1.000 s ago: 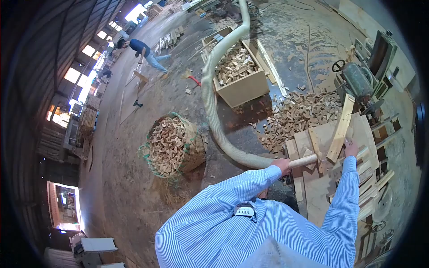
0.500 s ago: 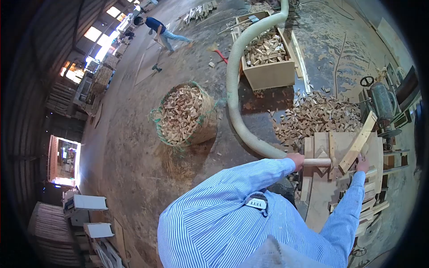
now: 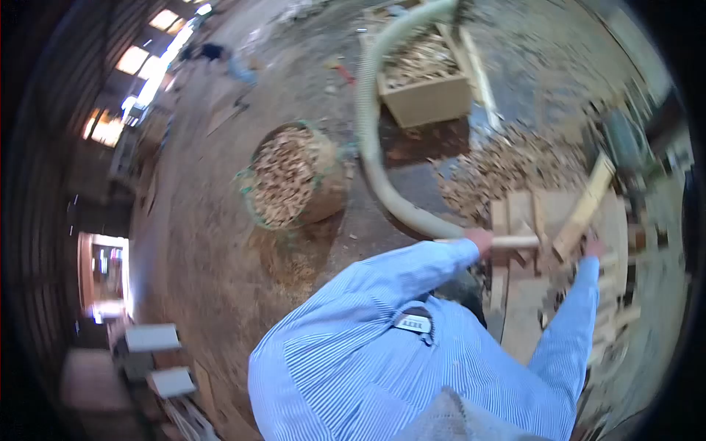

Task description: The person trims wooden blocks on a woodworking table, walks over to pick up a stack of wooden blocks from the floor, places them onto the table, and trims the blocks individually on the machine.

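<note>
At the right of the frame, the left hand (image 3: 479, 241) is closed around a pale rod (image 3: 516, 242), which extends over the worktable (image 3: 522, 323). The rod's long axis runs almost level across the frame; its visible far end points right, toward the wooden beam (image 3: 583, 209), and lies beside a narrow wooden strip (image 3: 540, 213) that runs up and down the frame. Whether the rod joins the ribbed hose (image 3: 373, 158) near the hand cannot be told.

The beam slants across the tabletop, its upper end toward the upper right and its lower end toward the lower left, close to the rod's tip. The right hand (image 3: 593, 247) is just right of the beam's lower part, with the forearm reaching up from below. Blur hides how far its fingers are open, and I cannot tell whether it grips or touches anything. Below it, loose wooden pieces (image 3: 612, 316) lie along the table's right side.

The hose curves down from the top center of the frame to the left hand — passing in front of a wooden box (image 3: 426, 103) filled with wood offcuts. More offcuts form a floor pile (image 3: 515, 165) above the table, left of a machine (image 3: 625, 140) at the upper right. A round basket (image 3: 331, 184), full of small wood pieces, sits on the floor left of the hose. Another person (image 3: 235, 66) is at the upper left, badly blurred — well apart from both hands.
</note>
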The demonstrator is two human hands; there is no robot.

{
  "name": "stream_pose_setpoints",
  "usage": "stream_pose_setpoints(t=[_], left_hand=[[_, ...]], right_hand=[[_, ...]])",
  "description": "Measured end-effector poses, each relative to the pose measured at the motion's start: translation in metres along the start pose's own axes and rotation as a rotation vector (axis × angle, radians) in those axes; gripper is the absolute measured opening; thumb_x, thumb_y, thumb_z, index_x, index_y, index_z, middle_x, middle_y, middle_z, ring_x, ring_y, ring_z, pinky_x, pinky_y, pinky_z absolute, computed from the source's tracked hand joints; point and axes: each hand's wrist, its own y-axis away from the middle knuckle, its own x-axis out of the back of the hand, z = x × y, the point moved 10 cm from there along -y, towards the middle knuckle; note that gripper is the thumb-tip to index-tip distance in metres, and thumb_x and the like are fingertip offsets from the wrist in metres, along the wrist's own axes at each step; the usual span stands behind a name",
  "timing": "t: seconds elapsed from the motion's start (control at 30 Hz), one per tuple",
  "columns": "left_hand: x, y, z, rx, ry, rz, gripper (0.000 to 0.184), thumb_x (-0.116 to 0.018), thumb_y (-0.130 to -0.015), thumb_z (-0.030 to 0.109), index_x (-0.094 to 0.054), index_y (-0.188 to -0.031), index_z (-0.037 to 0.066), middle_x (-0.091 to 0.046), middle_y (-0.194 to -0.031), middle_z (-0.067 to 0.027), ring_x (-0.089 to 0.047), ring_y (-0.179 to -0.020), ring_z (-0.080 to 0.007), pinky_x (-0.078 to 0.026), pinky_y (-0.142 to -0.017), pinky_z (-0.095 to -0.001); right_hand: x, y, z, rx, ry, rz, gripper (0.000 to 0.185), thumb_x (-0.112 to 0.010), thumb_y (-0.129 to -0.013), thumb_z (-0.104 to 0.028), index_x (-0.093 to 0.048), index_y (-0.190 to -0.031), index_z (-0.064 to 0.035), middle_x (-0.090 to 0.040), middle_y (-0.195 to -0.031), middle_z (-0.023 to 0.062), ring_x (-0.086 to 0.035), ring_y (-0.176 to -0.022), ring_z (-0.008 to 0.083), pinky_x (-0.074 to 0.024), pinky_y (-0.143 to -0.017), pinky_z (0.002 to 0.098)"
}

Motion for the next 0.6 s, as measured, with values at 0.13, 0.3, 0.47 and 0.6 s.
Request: stream_pose_setpoints(t=[0.13,0.3,0.47,0.6], left_hand=[[0.014,0.006,0.009,0.052,0.089,-0.139,0.022,-0.067,-0.087,0.020,-0.072,-0.106,0.010,-0.074,-0.102,-0.0198,-0.071,-0.097,-0.0413,-0.056,-0.082,-0.0529],[0.023,0.003,0.018,0.070,-0.086,-0.101,0.035,-0.074,-0.087,0.032,-0.066,-0.109,0.006,-0.072,-0.104,-0.0215,-0.069,-0.101,-0.0415,-0.055,-0.085,-0.0530],[0.025,0.001,0.028,0.040,-0.119,-0.087,0.036,-0.076,-0.086,0.033,-0.065,-0.109,0.008,-0.073,-0.102,-0.0209,-0.070,-0.099,-0.0411,-0.055,-0.085,-0.0523],[0.022,0.002,0.027,0.047,-0.110,-0.114,0.037,-0.075,-0.087,0.033,-0.064,-0.109,0.006,-0.073,-0.102,-0.0228,-0.070,-0.098,-0.0424,-0.055,-0.086,-0.0525]], right_hand=[[-0.026,-0.018,0.034,-0.098,0.152,0.096,0.044,-0.067,-0.090,-0.027,-0.068,-0.134,-0.0216,-0.064,-0.139,0.0100,-0.061,-0.124,0.0328,-0.0485,-0.106,0.0485],[0.040,0.005,0.014,-0.603,-0.230,0.290,0.036,-0.069,-0.088,-0.043,-0.079,-0.113,-0.0200,-0.076,-0.109,0.0156,-0.072,-0.101,0.0350,-0.0537,-0.095,0.0463],[0.061,-0.002,0.006,-0.589,-0.435,0.352,0.035,-0.072,-0.088,-0.041,-0.079,-0.111,-0.0166,-0.074,-0.112,0.0175,-0.070,-0.105,0.0382,-0.0540,-0.095,0.0451],[0.061,-0.016,0.010,-0.623,-0.565,0.338,0.032,-0.072,-0.089,-0.038,-0.079,-0.112,-0.0156,-0.075,-0.112,0.0163,-0.071,-0.104,0.0361,-0.0542,-0.096,0.0443]])
